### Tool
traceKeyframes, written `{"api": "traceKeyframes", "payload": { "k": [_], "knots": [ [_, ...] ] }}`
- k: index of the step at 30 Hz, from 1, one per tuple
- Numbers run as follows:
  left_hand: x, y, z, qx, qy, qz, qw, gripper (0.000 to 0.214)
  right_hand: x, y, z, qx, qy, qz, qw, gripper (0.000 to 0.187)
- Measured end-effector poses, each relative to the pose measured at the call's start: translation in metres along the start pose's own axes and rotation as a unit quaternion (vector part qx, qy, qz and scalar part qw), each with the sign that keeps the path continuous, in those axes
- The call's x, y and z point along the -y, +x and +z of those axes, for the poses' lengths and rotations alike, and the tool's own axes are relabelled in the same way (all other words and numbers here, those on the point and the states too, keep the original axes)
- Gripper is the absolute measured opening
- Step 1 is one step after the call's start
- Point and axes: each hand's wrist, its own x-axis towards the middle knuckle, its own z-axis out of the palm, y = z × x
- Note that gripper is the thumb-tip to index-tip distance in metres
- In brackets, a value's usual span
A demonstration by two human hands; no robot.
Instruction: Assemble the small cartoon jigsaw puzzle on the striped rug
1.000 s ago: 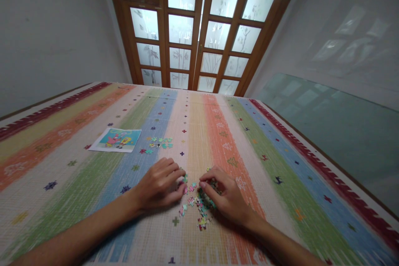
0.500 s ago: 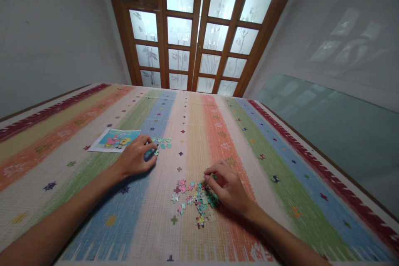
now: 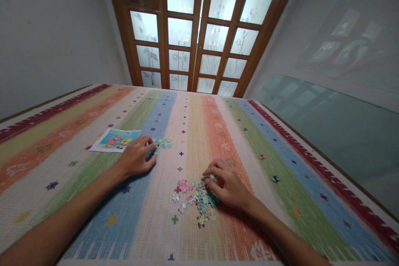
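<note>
My left hand (image 3: 137,156) rests beside a small group of teal puzzle pieces (image 3: 166,143), its fingers loosely curved and the thumb apart from them. Some pieces lie partly hidden under its fingertips. Just left of that hand is a picture card (image 3: 114,139) with a pink and a yellow cartoon figure, its right edge covered. My right hand (image 3: 227,183) bends over a loose pile of puzzle pieces (image 3: 202,199), thumb and forefinger nearly together on what looks like a puzzle piece at the pile's far edge. Several pink pieces (image 3: 182,184) lie at the pile's left.
A striped tablecloth (image 3: 165,232) with small printed figures covers the wide table. Beyond the far edge stand wooden doors with frosted panes (image 3: 179,31). A pale green glass panel (image 3: 330,129) leans along the right wall.
My right hand's fingertips have shifted slightly left over the pile. The left hand stays almost where it was, and the pieces look unchanged.
</note>
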Motion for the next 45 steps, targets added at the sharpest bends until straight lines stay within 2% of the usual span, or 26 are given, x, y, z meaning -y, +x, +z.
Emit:
{"api": "traceKeyframes", "payload": {
  "k": [7, 12, 16, 21, 26, 30, 37, 40, 45],
  "knots": [
    [0.000, 0.000, 0.002, 0.006, 0.001, 0.002, 1.000, 0.023, 0.004, -0.003, 0.003, 0.065, -0.012, -0.029, 0.997, 0.018],
    [0.001, 0.000, 0.002, 0.003, -0.002, 0.005, 1.000, 0.021, 0.003, -0.003, 0.005, 0.069, -0.017, -0.028, 0.997, 0.014],
    [-0.002, 0.000, 0.002, -0.022, -0.003, 0.028, 0.999, 0.020, 0.002, -0.003, 0.005, 0.068, -0.016, -0.025, 0.997, 0.014],
    [-0.030, 0.002, 0.000, -0.055, -0.099, 0.095, 0.989, 0.021, 0.003, -0.003, 0.004, 0.072, -0.013, -0.018, 0.997, 0.011],
    [-0.077, 0.001, -0.004, 0.008, -0.205, 0.172, 0.963, 0.021, 0.003, -0.003, 0.005, 0.075, -0.012, -0.033, 0.997, 0.014],
    [-0.099, -0.004, -0.003, 0.036, -0.241, 0.182, 0.953, 0.025, -0.002, -0.002, 0.004, 0.054, -0.032, -0.030, 0.998, 0.021],
    [-0.103, -0.008, 0.000, 0.052, -0.261, 0.186, 0.946, 0.026, -0.004, -0.002, 0.006, 0.049, -0.039, -0.017, 0.998, 0.018],
    [-0.103, -0.007, -0.002, 0.054, -0.279, 0.185, 0.941, 0.023, -0.003, -0.003, 0.007, 0.044, -0.001, -0.003, 0.999, 0.016],
    [-0.105, -0.007, -0.003, 0.047, -0.290, 0.182, 0.939, 0.024, -0.004, -0.004, 0.007, 0.030, 0.097, 0.059, 0.993, 0.016]
  ]
}}
